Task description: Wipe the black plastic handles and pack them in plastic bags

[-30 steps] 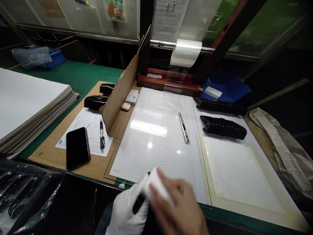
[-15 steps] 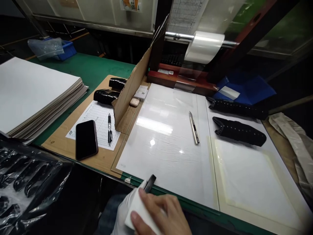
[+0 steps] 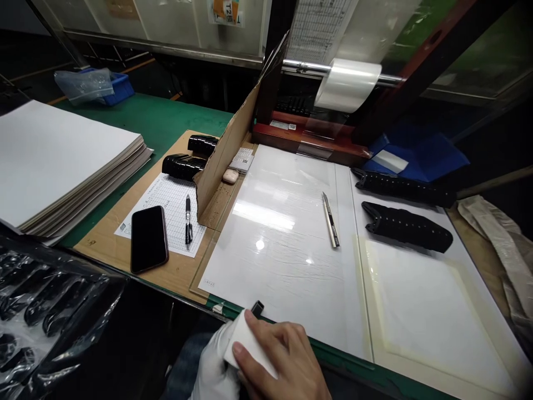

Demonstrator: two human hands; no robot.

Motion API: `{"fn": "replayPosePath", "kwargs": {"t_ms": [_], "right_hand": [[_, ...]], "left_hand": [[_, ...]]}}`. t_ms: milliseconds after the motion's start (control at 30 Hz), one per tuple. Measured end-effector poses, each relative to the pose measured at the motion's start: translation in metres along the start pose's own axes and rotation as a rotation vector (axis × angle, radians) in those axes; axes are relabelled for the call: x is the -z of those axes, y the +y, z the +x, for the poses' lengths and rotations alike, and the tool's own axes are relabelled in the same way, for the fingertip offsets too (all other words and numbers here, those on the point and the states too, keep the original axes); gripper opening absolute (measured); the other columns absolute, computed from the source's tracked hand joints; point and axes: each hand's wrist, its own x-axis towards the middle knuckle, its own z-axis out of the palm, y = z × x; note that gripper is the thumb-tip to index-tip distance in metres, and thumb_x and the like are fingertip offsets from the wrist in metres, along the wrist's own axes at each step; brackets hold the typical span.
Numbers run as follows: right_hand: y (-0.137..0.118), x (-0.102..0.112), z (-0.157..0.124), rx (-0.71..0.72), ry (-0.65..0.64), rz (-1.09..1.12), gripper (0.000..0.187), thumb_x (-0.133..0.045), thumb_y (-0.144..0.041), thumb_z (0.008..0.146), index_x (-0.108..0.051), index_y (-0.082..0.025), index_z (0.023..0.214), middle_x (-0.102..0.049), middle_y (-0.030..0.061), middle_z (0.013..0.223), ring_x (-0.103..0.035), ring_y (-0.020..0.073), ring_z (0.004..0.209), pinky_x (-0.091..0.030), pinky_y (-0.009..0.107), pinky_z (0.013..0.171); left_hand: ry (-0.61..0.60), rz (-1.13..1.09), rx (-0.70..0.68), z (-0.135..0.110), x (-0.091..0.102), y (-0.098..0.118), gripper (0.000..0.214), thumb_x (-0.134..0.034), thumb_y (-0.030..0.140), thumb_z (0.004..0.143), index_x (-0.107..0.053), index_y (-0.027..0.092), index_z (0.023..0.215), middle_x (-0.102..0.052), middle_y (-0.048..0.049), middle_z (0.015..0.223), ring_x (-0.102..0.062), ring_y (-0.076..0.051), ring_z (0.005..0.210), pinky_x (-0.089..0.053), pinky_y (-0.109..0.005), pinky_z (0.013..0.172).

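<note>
My left hand (image 3: 214, 358), in a white glove at the bottom edge, is closed around a black piece (image 3: 257, 308), of which only one end sticks out; its fingers are mostly hidden. Over it, my bare right hand (image 3: 289, 358) pinches a white folded wipe (image 3: 249, 340) and presses it against the piece. Both hands are at the front edge of the bench. Beyond them lies a white sheet under a clear surface (image 3: 266, 266), with a craft knife (image 3: 331, 219) on it.
Two black perforated parts (image 3: 406, 226) lie at right, near a blue bin (image 3: 420, 153). A cardboard divider (image 3: 225, 150) stands mid-bench. Left of it are a phone (image 3: 149, 239), a pen (image 3: 189, 222), glossy black parts (image 3: 183, 166) and a paper stack (image 3: 66, 166). A film roll (image 3: 350, 83) hangs behind.
My right hand and the wipe have shifted slightly right along the black piece, covering more of it. Less of the piece's end shows now. The view has tilted a little.
</note>
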Motion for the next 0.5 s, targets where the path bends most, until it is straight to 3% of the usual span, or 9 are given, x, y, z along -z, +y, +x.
{"fn": "replayPosePath", "kwargs": {"t_ms": [133, 267, 367, 500], "right_hand": [[0.001, 0.000, -0.001, -0.141, 0.001, -0.023, 0.032, -0.059, -0.008, 0.093, -0.066, -0.015, 0.123, -0.064, 0.0182, 0.133, -0.058, 0.0230, 0.087, -0.050, 0.038, 0.070], [0.000, 0.001, -0.002, -0.095, -0.028, 0.015, 0.030, -0.063, -0.013, 0.093, -0.066, -0.017, 0.122, -0.062, 0.0171, 0.136, -0.056, 0.0242, 0.090, -0.050, 0.039, 0.070], [-0.002, 0.000, 0.000, -0.198, -0.016, -0.014, 0.031, -0.058, -0.009, 0.095, -0.065, -0.016, 0.124, -0.062, 0.0172, 0.133, -0.055, 0.0244, 0.091, -0.049, 0.039, 0.070], [-0.001, -0.002, -0.001, -0.161, -0.029, 0.030, 0.031, -0.058, -0.010, 0.095, -0.064, -0.017, 0.125, -0.057, 0.0180, 0.139, -0.054, 0.0269, 0.098, -0.050, 0.041, 0.072]], "left_hand": [[0.057, 0.017, -0.039, 0.005, 0.000, 0.004, 0.037, -0.060, 0.035, 0.098, -0.064, 0.029, 0.134, -0.078, -0.0057, 0.117, -0.075, -0.018, 0.105, -0.056, -0.019, 0.093], [0.055, 0.000, -0.046, 0.005, 0.001, 0.002, 0.036, -0.060, 0.031, 0.098, -0.062, 0.033, 0.134, -0.078, -0.0015, 0.116, -0.075, -0.014, 0.104, -0.055, -0.015, 0.092], [0.039, -0.014, -0.004, -0.001, 0.001, -0.006, 0.041, -0.063, 0.027, 0.096, -0.060, 0.034, 0.136, -0.076, -0.0013, 0.122, -0.072, -0.016, 0.110, -0.053, -0.018, 0.097], [0.009, -0.064, 0.116, -0.007, 0.001, -0.009, 0.036, -0.064, 0.029, 0.095, -0.066, 0.032, 0.131, -0.075, -0.0032, 0.123, -0.072, -0.018, 0.112, -0.055, -0.019, 0.097]]}}
